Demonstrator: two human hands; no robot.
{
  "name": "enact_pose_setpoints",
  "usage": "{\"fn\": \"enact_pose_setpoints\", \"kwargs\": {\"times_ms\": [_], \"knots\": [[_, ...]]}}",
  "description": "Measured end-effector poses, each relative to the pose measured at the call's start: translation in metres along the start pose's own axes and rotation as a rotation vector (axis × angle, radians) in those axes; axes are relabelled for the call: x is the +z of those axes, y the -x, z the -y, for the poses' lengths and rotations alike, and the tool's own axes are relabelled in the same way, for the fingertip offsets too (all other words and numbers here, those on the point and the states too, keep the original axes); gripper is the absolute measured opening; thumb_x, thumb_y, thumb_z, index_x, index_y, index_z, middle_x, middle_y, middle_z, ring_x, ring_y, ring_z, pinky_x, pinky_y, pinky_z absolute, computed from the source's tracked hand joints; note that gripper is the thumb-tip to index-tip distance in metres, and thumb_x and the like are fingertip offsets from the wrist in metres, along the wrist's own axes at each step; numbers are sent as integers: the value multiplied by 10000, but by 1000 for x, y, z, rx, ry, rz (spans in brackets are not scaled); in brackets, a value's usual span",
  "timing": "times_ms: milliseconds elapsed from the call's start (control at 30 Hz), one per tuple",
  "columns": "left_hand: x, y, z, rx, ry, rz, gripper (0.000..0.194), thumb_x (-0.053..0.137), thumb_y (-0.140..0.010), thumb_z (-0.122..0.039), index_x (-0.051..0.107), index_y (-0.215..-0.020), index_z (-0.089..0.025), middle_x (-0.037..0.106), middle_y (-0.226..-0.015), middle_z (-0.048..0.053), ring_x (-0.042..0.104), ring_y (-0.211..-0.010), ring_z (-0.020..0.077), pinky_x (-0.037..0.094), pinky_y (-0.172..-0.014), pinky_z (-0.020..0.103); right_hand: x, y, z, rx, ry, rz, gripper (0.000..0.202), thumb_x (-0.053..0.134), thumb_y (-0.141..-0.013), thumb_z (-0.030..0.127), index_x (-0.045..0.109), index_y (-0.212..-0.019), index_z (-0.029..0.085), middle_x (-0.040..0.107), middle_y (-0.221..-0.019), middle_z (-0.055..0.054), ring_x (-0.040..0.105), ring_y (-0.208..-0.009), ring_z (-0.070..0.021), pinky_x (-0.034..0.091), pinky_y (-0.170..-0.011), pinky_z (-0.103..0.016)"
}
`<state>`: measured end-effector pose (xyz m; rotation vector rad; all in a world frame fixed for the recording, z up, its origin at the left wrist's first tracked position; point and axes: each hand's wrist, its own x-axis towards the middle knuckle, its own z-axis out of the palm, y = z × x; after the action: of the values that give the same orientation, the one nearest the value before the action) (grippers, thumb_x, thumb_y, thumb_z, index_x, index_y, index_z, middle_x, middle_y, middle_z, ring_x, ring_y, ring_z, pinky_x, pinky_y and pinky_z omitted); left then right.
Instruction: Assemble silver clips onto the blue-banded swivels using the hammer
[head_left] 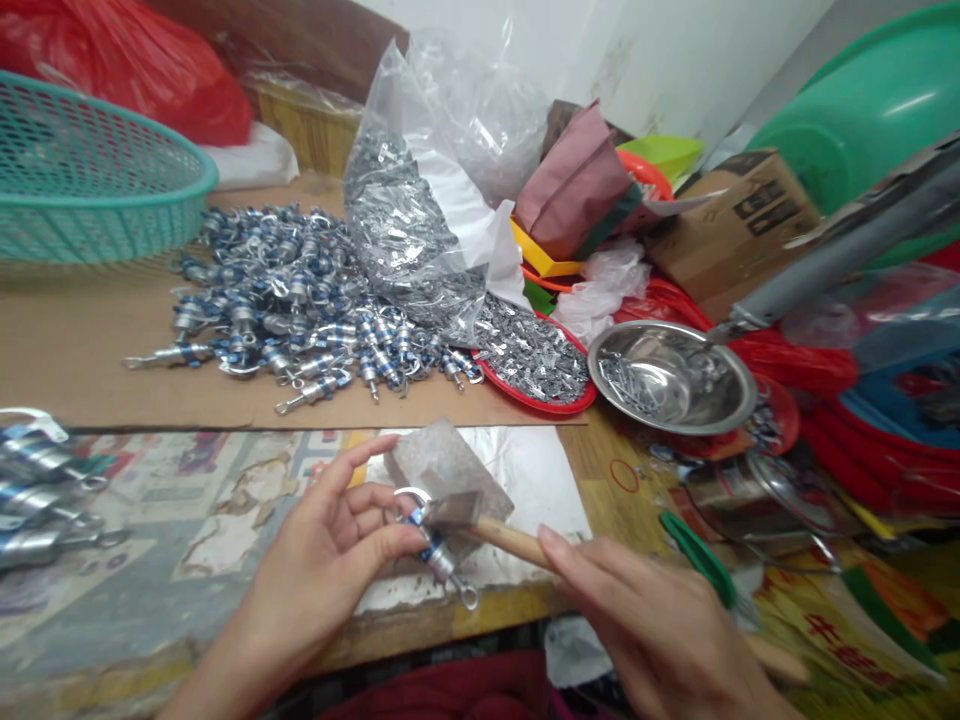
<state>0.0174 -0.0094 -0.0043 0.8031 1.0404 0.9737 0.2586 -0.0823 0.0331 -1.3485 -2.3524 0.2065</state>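
My left hand (337, 545) pinches a small silver metal fitting (442, 560) with a blue band, an eye ring at its lower end and a white loop at its top. My right hand (652, 620) grips a hammer by its wooden handle (514, 542). The hammer's metal head (452, 508) is right at the top of the fitting; whether they touch I cannot tell. Behind both lies a grey block (450, 465), on a white sheet (551, 490) at the bench edge.
A heap of similar fittings (277, 290) lies on cardboard (67, 340), with several more fittings (37, 490) at far left. Beyond are a clear bag of metal clips (401, 210), a red dish of clips (536, 360), a steel bowl (720, 420) and a turquoise basket (97, 220).
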Motion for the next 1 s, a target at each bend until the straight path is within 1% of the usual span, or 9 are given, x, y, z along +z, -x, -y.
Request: {"fn": "enact_pose_setpoints", "kwargs": {"times_ms": [100, 233, 367, 467, 600, 700, 767, 900, 1000], "knots": [[-1, 1, -1, -10, -82, -5, 592, 754, -601, -184, 537, -1151, -220, 705, -695, -30, 674, -677, 166, 553, -636, 247, 8, -3, -11, 166, -91, -13, 456, 485, -890, 160, 472, -1335, 257, 681, -1000, -40, 663, -847, -145, 527, -699, -204], [-2, 3, -4, 119, -429, -38, 65, 721, -630, -266, 739, -683, -233, 735, -744, 30, 671, -737, 229, 529, -759, 351, 24, -25, -43, 347, -102, -88, 379, 558, -859, 275, 596, -1219, 164, 688, -1051, -86, 661, -937, -197, 541, -789, -285], [-3, 2, -4, 390, -623, -87, 86, 705, -644, -329, 751, -589, -284, 675, -845, 43, 618, -893, 261, 455, -844, 376, 34, -54, -72, 298, -35, 32, 259, 554, -866, 279, 688, -1074, 202, 732, -940, -52, 685, -820, -186, 554, -723, -300], [-2, -1, -4, 483, -706, -83, 70, 705, -664, -324, 746, -618, -290, 647, -849, 31, 609, -880, 246, 437, -829, 354, 32, -81, -94, 310, 85, -36, 259, 480, -907, 213, 704, -1036, 197, 714, -988, -78, 655, -911, -202, 516, -823, -338], [2, -4, -8, 498, -677, -34, 46, 719, -667, -273, 748, -636, -289, 679, -733, 4, 643, -735, 202, 467, -694, 275, 25, -118, -129, 365, 291, -44, 270, 461, -900, 108, 679, -1045, 173, 661, -1100, -124, 588, -1058, -236, 442, -935, -396], [2, -3, -9, 505, -652, -28, 59, 736, -666, -253, 762, -664, -307, 705, -717, -5, 656, -714, 186, 478, -661, 241, 24, -135, -144, 364, 381, 49, 157, 541, -901, 226, 642, -1010, 174, 648, -1066, -76, 608, -978, -196, 481, -874, -399], [-1, -2, -8, 520, -660, -29, 86, 734, -673, -243, 769, -682, -321, 712, -732, -6, 661, -724, 185, 483, -666, 235, 23, -138, -145, 357, 422, 76, 187, 524, -914, 234, 610, -1070, 176, 632, -1061, -62, 604, -971, -188, 488, -856, -396], [-7, 1, -6, 536, -695, 10, 133, 709, -703, -231, 780, -749, -333, 717, -762, 1, 669, -730, 184, 494, -668, 228, 21, -134, -144, 364, 460, 72, 324, 428, -890, 45, 635, -1110, 164, 628, -1043, -116, 591, -1028, -217, 463, -868, -316], [-7, 1, -6, 535, -717, 41, 142, 689, -722, -240, 782, -782, -329, 715, -764, 7, 670, -719, 183, 498, -661, 224, 22, -131, -146, 366, 449, 98, 265, 468, -902, 101, 621, -1111, 159, 629, -1056, -96, 593, -1020, -205, 466, -885, -328]]}}
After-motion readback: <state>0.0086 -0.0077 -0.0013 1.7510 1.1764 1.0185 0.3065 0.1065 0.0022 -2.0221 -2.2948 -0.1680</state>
